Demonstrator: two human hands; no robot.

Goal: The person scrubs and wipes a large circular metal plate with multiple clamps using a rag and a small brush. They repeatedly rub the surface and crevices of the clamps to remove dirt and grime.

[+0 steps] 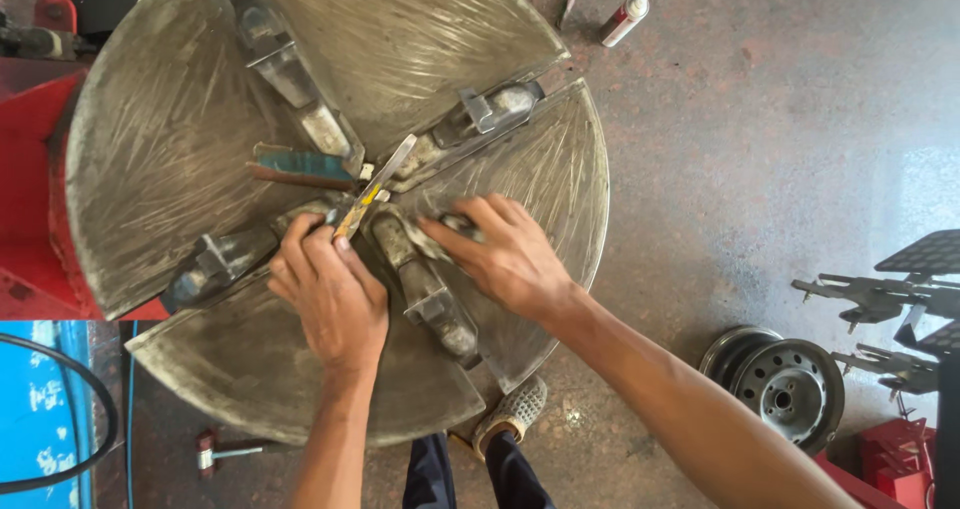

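Note:
A round scratched metal turntable (180, 129) with several sliding clamp jaws fills the left of the head view. My left hand (330, 294) grips a flat metal tool with a yellow band (375, 184), its blade lying over the table's centre. My right hand (500, 254) rests palm down on the plate beside the near clamp jaw (430, 294), fingers spread and pressing something small and dark that I cannot make out. A teal and brown block (300, 164) lies near the centre.
The red machine body (30, 209) stands at the left. A spray can (625, 19) lies on the concrete floor above. A steel wheel rim (785, 384) and black metal parts (890, 309) sit at the right. A hammer (225, 454) lies below the table.

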